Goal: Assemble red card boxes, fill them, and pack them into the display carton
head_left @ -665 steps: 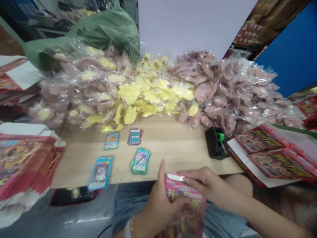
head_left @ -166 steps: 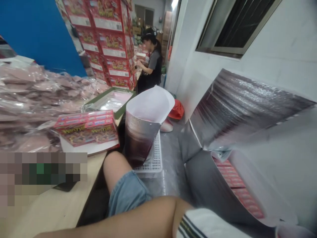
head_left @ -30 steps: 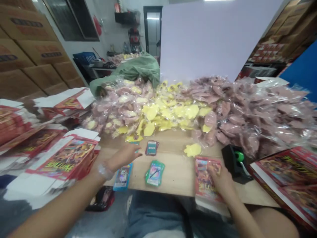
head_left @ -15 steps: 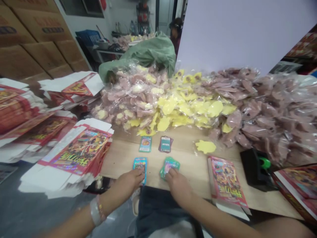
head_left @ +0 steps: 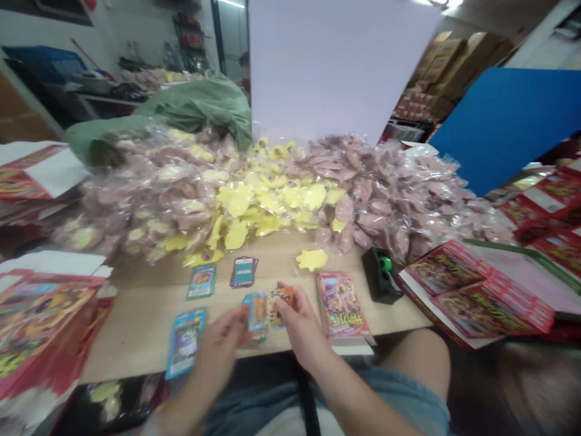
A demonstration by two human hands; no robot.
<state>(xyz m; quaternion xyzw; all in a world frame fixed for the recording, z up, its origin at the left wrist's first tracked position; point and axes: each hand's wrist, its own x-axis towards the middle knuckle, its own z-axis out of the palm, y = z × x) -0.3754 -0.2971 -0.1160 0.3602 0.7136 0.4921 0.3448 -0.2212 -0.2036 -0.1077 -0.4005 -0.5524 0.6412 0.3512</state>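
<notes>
My left hand (head_left: pixel 226 336), slightly blurred, pinches the edge of a blue-edged card (head_left: pixel 258 310) above the table. Right beside it, my right hand (head_left: pixel 300 321) grips an orange card (head_left: pixel 276 307) between thumb and fingers. Below the blue-edged card some teal cards show in part; whether they are held or lie on the table, I cannot tell. Left of my left hand lies a blue card pile (head_left: pixel 185 342). Farther back are a green card (head_left: pixel 202 280) and a small pile with a teal card on top (head_left: pixel 243 271).
Bagged pink and yellow pieces (head_left: pixel 272 194) are heaped along the back. One yellow piece (head_left: pixel 311 259) lies apart, near a red printed box (head_left: pixel 344 306) and a black tape dispenser (head_left: pixel 380 275). Flattened boxes (head_left: pixel 45 315) are stacked left; an open carton (head_left: pixel 481 290) stands right.
My view has swung right. Both hands have come closer together; the left has left the blue pile and now holds a blue-edged card, while the right now has an orange card.
</notes>
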